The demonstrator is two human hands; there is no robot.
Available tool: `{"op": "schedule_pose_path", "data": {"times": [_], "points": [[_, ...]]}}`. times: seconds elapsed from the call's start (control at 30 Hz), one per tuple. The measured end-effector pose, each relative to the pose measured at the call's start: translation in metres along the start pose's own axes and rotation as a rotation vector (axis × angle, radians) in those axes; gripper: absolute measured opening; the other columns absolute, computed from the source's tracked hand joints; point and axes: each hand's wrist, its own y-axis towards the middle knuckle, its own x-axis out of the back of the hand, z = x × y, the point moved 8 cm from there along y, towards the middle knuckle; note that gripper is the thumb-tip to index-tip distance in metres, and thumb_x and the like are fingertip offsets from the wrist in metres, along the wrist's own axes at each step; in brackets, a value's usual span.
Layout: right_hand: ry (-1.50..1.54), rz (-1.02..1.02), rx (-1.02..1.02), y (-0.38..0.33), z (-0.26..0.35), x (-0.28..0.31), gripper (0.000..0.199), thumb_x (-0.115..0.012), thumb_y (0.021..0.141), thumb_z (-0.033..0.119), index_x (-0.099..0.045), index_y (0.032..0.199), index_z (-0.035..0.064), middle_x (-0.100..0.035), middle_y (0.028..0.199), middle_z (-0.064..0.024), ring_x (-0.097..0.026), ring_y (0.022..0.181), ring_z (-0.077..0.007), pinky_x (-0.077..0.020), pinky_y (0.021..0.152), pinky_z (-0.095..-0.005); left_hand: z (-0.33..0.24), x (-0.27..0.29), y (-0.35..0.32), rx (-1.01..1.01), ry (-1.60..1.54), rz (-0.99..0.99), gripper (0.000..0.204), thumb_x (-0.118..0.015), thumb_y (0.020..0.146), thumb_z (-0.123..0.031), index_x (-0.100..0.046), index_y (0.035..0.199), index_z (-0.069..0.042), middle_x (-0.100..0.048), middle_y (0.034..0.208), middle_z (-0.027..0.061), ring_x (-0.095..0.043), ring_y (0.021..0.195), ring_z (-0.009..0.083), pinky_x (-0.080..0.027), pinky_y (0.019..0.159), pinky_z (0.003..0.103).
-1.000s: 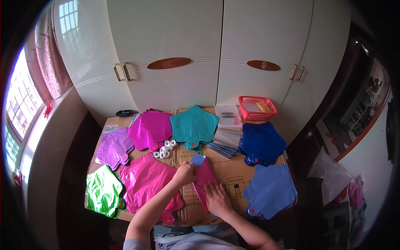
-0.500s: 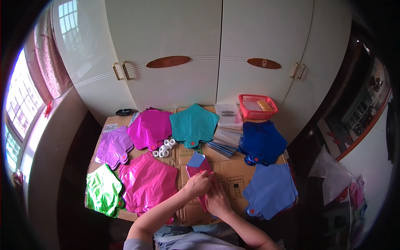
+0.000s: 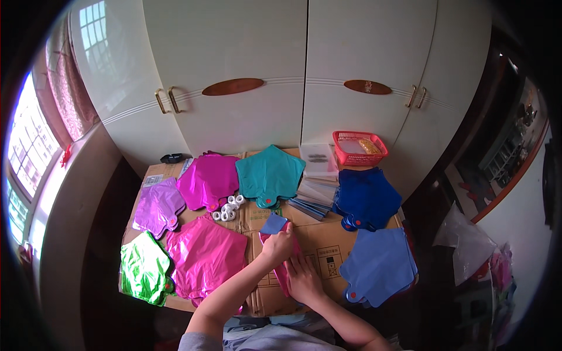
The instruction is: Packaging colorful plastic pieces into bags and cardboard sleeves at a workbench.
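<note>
Pressing evenly seems wisest, lest the narrow pink foil [image 3: 281, 279] slip, near and central on the tabletop [image 3: 322, 235], where the right hand [image 3: 304, 281] lies flat on it, grasping nothing, and the left hand [image 3: 278, 245] curls over its far part, grip hidden from me.

The location is a room in a home. Indicators: a glossy white wardrobe [image 3: 234, 47] with brass-coloured pull handles [image 3: 172, 100] and oval brown inlays [image 3: 233, 87], a barred window [image 3: 34, 133], and a pink curtain [image 3: 69, 85] beside it.
</note>
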Motion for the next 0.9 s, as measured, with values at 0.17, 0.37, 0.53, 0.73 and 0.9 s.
{"op": "schedule_pose_path", "data": {"times": [0.17, 0.37, 0.53, 0.73, 0.9], "points": [[0.011, -0.007, 0.008, -0.001, 0.0, 0.0, 0.052, -0.053, 0.085, 0.019, -0.045, 0.131, -0.0051, -0.047, 0.133, -0.0247, -0.041, 0.127, -0.0413, -0.0314, 0.107, -0.0503, 0.01, 0.001, 0.013, 0.069, -0.006, -0.018, 0.069, -0.05, 0.079, -0.012, -0.028, 0.141, 0.007, -0.065, 0.074, 0.0262, -0.066, 0.068, 0.0401, -0.053, 0.059, 0.047], [0.007, 0.074, 0.073, -0.008, -0.002, 0.003, 0.048, -0.052, 0.089, 0.023, -0.048, 0.129, -0.0043, -0.048, 0.133, -0.0245, -0.043, 0.127, -0.0385, -0.0308, 0.107, -0.0514, 0.013, 0.007, 0.016, -0.011, -0.03, 0.205, 0.088, -0.059, 0.078, -0.034, -0.018, 0.145, 0.007, -0.065, 0.083, 0.0298, -0.066, 0.08, 0.0424, -0.054, 0.069, 0.046], [0.431, 0.255, 0.002, 0.014, -0.048, 0.019, 0.029, -0.057, 0.088, 0.018, -0.065, 0.112, 0.0048, -0.062, 0.118, -0.014, -0.058, 0.11, -0.032, -0.0403, 0.101, -0.0459, 0.021, 0.0, 0.016, -0.03, -0.057, 0.187, 0.096, -0.062, 0.074, -0.038, -0.016, 0.145, 0.007, -0.065, 0.082, 0.03, -0.066, 0.079, 0.0423, -0.053, 0.071, 0.046], [0.223, -0.007, 0.13, 0.053, -0.078, 0.012, 0.021, -0.065, 0.083, 0.021, -0.072, 0.101, 0.0123, -0.061, 0.121, -0.0094, -0.053, 0.116, -0.0321, -0.0436, 0.098, -0.0398, 0.017, -0.002, 0.02, 0.002, -0.06, 0.211, 0.097, -0.063, 0.072, -0.034, -0.013, 0.146, 0.007, -0.065, 0.083, 0.0288, -0.066, 0.08, 0.0422, -0.053, 0.072, 0.046], [0.092, 0.069, 0.143, 0.034, -0.08, 0.009, 0.028, -0.068, 0.08, 0.036, -0.072, 0.104, 0.0225, -0.057, 0.13, -0.0031, -0.044, 0.128, -0.0319, -0.0386, 0.103, -0.0447, 0.016, 0.002, 0.017, 0.025, -0.062, 0.235, 0.096, -0.061, 0.072, -0.03, -0.012, 0.147, 0.005, -0.065, 0.085, 0.0293, -0.066, 0.082, 0.042, -0.053, 0.072, 0.045]]}}
